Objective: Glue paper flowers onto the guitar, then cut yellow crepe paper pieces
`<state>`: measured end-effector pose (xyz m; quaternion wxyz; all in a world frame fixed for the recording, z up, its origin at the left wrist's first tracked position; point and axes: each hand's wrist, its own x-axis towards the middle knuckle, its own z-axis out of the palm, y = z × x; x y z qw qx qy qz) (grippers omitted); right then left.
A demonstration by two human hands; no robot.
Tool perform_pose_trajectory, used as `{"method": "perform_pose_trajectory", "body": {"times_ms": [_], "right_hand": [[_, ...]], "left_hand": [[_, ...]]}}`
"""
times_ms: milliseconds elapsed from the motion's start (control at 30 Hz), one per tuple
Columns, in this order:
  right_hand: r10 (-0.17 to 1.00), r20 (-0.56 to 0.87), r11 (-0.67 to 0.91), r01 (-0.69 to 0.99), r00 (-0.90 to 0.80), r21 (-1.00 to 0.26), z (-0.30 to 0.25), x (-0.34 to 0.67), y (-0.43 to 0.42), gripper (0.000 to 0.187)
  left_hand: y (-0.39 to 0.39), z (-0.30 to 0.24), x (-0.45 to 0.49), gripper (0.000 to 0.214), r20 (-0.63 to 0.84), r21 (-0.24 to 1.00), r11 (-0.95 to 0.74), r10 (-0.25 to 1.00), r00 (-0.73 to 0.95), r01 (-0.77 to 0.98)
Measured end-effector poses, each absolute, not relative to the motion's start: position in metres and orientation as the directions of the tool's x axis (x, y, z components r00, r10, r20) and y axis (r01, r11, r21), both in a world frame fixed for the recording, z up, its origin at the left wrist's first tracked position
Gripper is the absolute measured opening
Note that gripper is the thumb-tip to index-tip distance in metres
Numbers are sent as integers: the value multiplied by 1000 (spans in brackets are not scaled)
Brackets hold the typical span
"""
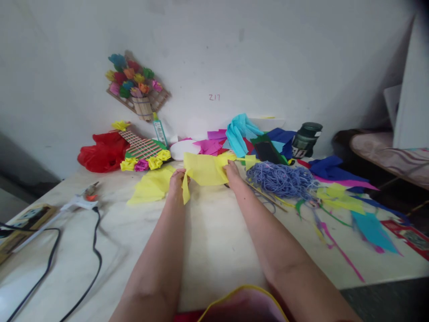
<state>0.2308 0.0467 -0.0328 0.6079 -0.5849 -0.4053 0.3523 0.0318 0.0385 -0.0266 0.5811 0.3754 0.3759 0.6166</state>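
Between my two hands a piece of yellow crepe paper [206, 169] is stretched out above the table. My left hand [177, 180] is closed on its left end, where a narrow strip hangs down. On the opposite end, my right hand [232, 171] pinches the paper; its fingertips are partly hidden. Another yellow sheet [149, 185] lies flat just left of my left hand. Close to my right hand sits a tangled bundle of blue-violet string [281, 179]. A thin stick [268, 197] lies in front of that string.
A glue gun [78, 201] with a black cord and a power strip [27, 219] lie at left. Behind are a stick craft with paper flowers [144, 147], a glue bottle [159, 130], coloured paper [241, 132] and a dark jar [306, 139]. Paper scraps [373, 230] cover the right side.
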Motion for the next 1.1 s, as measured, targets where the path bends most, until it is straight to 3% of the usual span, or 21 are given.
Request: {"method": "perform_pose_trajectory", "body": {"times_ms": [100, 233, 400, 467, 567, 733, 1100], "right_hand": [[874, 165, 26, 296, 456, -955, -31, 236, 45, 46], [848, 259, -119, 643, 462, -757, -26, 244, 34, 49], [815, 509, -21, 893, 275, -449, -16, 243, 20, 36], [825, 537, 39, 929, 178, -369, -14, 238, 19, 29], [879, 470, 66, 954, 83, -293, -11, 226, 16, 24], [945, 325, 90, 983, -34, -157, -7, 205, 8, 29], [981, 192, 45, 998, -37, -41, -4, 195, 5, 33]], "left_hand": [[38, -26, 34, 17, 41, 884, -84, 994, -104, -460], [38, -22, 41, 16, -36, 892, -40, 986, -160, -451], [40, -25, 46, 15, -55, 909, -25, 982, -179, -416], [42, -28, 46, 17, -47, 919, -30, 982, -184, -392], [44, -30, 46, 18, -29, 922, -46, 981, -189, -384], [43, -29, 46, 16, -21, 893, -79, 976, -216, -443], [43, -27, 44, 15, -3, 894, -130, 955, -297, -428]]}}
